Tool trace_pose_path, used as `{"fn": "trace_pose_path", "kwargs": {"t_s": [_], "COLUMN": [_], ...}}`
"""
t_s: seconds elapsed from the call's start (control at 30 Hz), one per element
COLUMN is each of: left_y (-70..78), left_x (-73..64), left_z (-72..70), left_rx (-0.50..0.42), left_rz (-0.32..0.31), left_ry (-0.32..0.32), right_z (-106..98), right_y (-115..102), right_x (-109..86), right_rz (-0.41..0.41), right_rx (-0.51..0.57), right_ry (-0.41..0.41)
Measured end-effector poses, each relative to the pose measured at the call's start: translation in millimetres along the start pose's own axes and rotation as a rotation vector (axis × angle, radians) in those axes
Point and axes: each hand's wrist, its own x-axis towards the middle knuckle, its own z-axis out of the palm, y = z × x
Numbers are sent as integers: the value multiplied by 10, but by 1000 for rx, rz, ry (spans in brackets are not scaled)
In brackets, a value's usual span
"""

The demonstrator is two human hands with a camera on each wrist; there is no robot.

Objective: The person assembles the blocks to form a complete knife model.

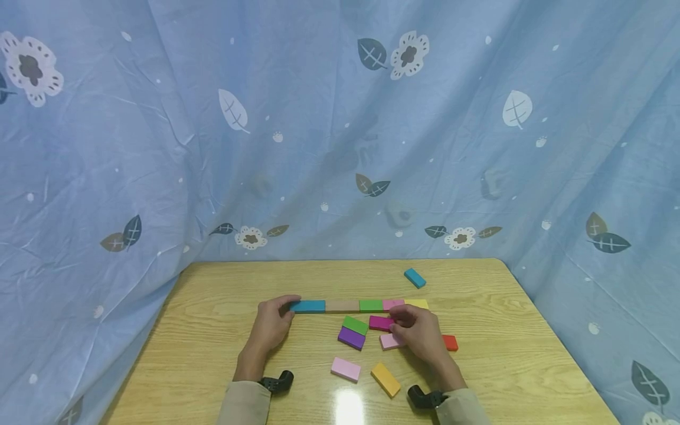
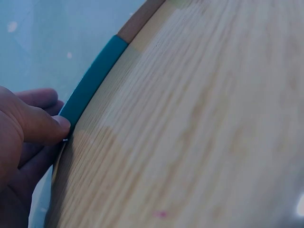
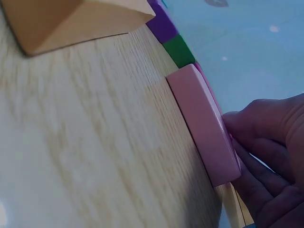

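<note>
A row of blocks runs across the table, with a blue block at its left end, then a wooden-brown block, a green block, a pink block and a yellow block. My left hand pinches the blue block's outer end, thumb on the near side. In front of the row, my right hand has thumb and fingers round the right end of a magenta block. A light pink block hides much of that grip in the right wrist view.
Nearer me lie a second green block, a purple block, another light pink block and an orange block. A red block sits right of the right hand. Behind the row is a teal block.
</note>
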Motion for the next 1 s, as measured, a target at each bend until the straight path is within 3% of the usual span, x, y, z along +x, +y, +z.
{"fn": "trace_pose_path", "kwargs": {"t_s": [0.47, 0.77, 1.0], "left_y": [-4, -9, 3], "left_x": [-20, -31, -21], "left_z": [15, 17, 9], "left_rx": [3, 7, 15], "left_rz": [-11, -12, -13], "left_ry": [6, 18, 12], "right_z": [-113, -231, -264], "right_y": [5, -12, 6], "right_x": [-20, 10, 42], "right_rz": [-75, -172, -217], "right_rx": [-163, -240, -242], "right_ry": [-7, -138, -99]}}
